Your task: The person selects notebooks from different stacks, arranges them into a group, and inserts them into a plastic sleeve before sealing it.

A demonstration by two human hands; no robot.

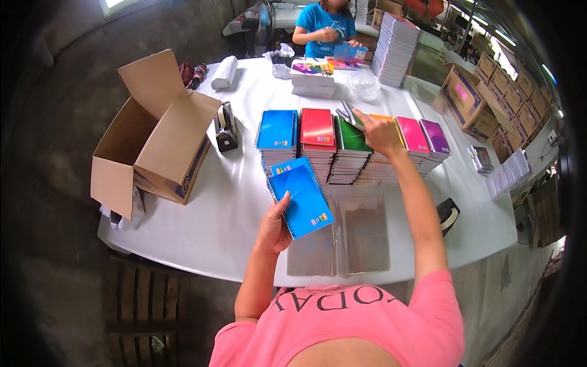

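My left hand (276,226) is closed on blue spiral notebooks (304,202), thumb on the top cover, with another blue cover fanned out behind it. Farther out, my right hand (383,136) grips a spiral notebook (350,115) tilted up over the green notebook stack (352,137); its cover is mostly hidden. In the same row stand a blue stack (276,129) and a red stack (317,127) to the left. To the right are a partly covered orange-yellow stack (384,118), a pink stack (413,134) and a purple stack (435,136).
Clear plastic sleeves (364,235) lie before me. An open carton (156,137) and black tape dispenser (225,127) are left; another dispenser (448,215) is right. Beyond stand a tall notebook pile (394,50) and a person in blue (324,30) holding a notebook.
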